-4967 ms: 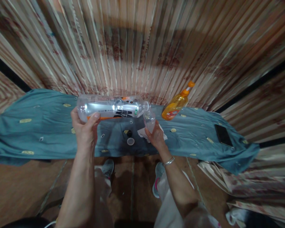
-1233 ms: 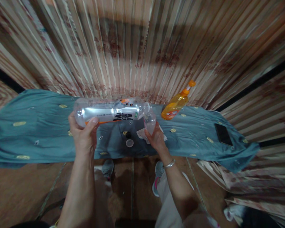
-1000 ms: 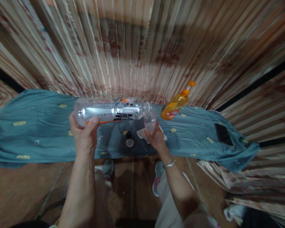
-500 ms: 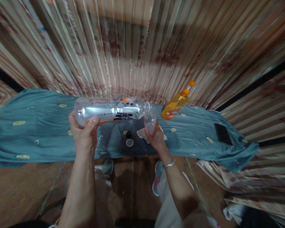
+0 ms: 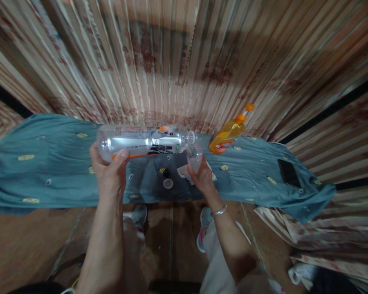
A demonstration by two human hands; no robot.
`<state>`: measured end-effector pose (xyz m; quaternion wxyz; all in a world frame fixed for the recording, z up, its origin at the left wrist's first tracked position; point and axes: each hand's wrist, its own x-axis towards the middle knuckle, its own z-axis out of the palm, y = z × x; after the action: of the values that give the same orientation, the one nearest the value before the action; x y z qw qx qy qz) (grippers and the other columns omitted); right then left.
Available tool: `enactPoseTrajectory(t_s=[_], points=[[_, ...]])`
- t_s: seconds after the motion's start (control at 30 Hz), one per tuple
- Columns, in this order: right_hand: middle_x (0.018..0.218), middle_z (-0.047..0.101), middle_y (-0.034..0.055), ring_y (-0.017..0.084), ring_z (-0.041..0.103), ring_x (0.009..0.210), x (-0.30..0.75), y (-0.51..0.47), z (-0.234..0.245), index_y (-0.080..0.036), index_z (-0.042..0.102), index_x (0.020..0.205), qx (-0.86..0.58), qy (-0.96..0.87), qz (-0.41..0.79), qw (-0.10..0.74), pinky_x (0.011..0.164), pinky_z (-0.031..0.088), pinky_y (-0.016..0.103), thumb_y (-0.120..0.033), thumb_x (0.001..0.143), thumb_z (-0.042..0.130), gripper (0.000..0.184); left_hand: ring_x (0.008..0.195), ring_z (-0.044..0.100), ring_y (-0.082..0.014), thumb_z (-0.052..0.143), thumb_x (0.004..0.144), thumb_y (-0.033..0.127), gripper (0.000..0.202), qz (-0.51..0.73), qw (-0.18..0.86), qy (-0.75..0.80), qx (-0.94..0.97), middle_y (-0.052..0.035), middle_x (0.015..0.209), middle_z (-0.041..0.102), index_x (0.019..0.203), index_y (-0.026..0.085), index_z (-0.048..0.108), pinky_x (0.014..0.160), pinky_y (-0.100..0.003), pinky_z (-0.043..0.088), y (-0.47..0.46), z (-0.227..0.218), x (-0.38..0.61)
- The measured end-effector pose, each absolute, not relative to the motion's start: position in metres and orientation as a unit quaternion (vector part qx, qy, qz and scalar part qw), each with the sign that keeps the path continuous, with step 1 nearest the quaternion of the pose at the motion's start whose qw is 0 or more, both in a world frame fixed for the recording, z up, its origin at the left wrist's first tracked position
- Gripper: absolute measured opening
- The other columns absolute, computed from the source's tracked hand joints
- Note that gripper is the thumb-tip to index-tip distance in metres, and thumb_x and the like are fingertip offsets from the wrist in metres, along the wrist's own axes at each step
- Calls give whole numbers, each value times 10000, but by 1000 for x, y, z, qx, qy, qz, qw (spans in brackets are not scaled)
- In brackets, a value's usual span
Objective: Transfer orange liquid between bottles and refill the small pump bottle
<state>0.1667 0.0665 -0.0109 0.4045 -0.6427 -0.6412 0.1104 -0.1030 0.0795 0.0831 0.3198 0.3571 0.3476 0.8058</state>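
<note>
My left hand grips the base end of a large clear plastic bottle, held on its side above the table with its open neck pointing right. The neck meets the mouth of a small clear bottle, which my right hand holds upright by its lower part. Under them, on the blue-green cloth, lie a white cap, a small dark cap and a crumpled white tissue.
An orange pump bottle leans at the back right of the cloth. A black phone lies near the right end. Striped curtains hang behind and to both sides. My shoes show on the brown floor below the table edge.
Nothing has visibly changed; both hands keep the large bottle tipped against the small one, with only slight camera shift.
</note>
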Motion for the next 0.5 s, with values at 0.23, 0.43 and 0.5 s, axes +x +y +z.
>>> enactPoseTrajectory(t_s=[0.23,0.43,0.5], points=[[1274,703,301,395,714,1155,167,67,-13,-49,428,1490,-643,-644,103,403,1008,560,628,-385,902,619,704,780,612,-112,1021,404,382,732,808,325,344,351,44,918,665,1023,253,652,653,-208,533,78,84,-102],[1299,698,278,383,698,1186,166,68,-14,-93,444,1487,-646,-638,98,408,1015,556,622,-376,900,634,679,790,621,-111,1013,433,363,710,808,325,343,351,41,930,663,1028,248,643,655,-205,533,77,84,-101],[1296,703,266,375,701,1179,166,68,-14,-106,449,1483,-644,-637,103,411,1015,559,607,-371,895,639,673,776,616,-108,1010,431,364,710,807,325,350,348,43,912,655,1031,248,649,641,-199,519,77,84,-101]])
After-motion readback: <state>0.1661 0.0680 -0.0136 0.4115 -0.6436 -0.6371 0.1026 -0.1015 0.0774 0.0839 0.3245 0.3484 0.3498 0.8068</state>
